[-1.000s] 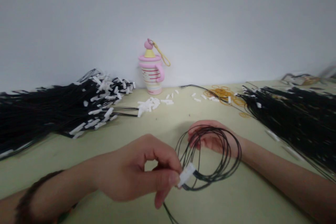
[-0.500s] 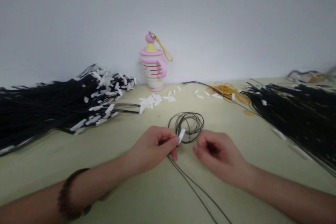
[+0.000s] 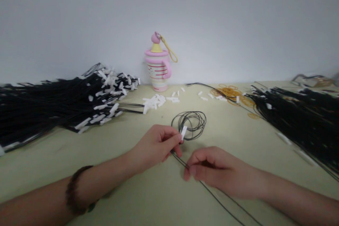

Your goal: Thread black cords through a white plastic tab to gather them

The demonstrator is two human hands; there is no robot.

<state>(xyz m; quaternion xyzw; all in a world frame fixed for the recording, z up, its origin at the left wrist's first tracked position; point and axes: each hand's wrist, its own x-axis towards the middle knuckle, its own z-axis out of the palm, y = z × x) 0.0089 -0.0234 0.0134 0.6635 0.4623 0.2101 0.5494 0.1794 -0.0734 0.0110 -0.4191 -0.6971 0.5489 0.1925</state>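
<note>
My left hand (image 3: 162, 144) pinches a white connector (image 3: 183, 132) together with thin black wires at its base. Beyond the fingertips lies a loose coil of black wire (image 3: 196, 137), spread in several loops over the table. Two wire tails (image 3: 219, 202) run from under the left hand toward the lower right. My right hand (image 3: 215, 171) has closed on these tails just below the left hand, thumb against fingers. A dark bracelet (image 3: 75, 190) circles my left wrist.
Bundles of black wires (image 3: 50, 104) with white ends lie at left, another bundle (image 3: 302, 120) at right. Loose white connectors (image 3: 156, 101) are scattered near a pink cup (image 3: 158, 69). Yellow rubber bands (image 3: 227, 91) sit at the back right. A pale wall (image 3: 227, 24) stands behind.
My right hand has come down and toward me, from beside the coil onto the wire tails, and grips them. My left hand keeps its pinch on the connector. The view has shifted slightly.
</note>
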